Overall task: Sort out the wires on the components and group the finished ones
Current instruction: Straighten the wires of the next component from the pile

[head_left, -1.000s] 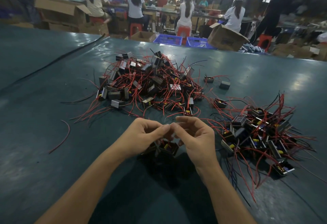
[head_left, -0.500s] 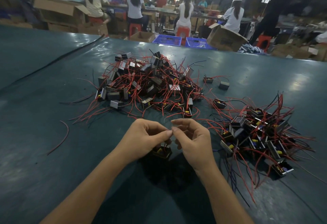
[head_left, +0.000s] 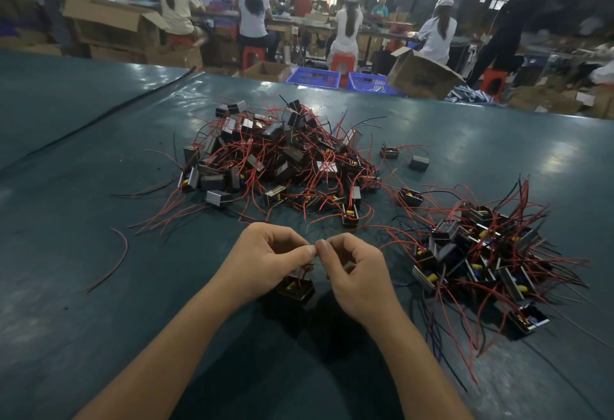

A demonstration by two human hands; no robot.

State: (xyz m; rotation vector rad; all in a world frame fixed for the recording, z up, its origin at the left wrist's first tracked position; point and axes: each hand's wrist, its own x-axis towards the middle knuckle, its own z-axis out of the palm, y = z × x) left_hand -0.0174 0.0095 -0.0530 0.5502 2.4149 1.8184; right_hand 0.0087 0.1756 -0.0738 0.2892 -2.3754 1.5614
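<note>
A small black component (head_left: 295, 288) with yellow parts and thin wires hangs just below my two hands, above the green table (head_left: 66, 187). My left hand (head_left: 265, 263) and my right hand (head_left: 355, 273) meet fingertip to fingertip, each pinching the component's wires between thumb and forefinger. A big tangled pile of components with red wires (head_left: 275, 160) lies beyond my hands. A second pile (head_left: 478, 263) lies to the right, its red, black and blue wires fanning outward.
A loose red wire (head_left: 114, 260) lies on the table at the left. Two stray components (head_left: 403, 157) sit between the piles. Cardboard boxes (head_left: 422, 76), blue crates (head_left: 314, 77) and several seated people are beyond the table's far edge.
The component has dropped slightly and turned beneath my hands. My fingertips have drawn closer together on its wires. The piles have not moved.
</note>
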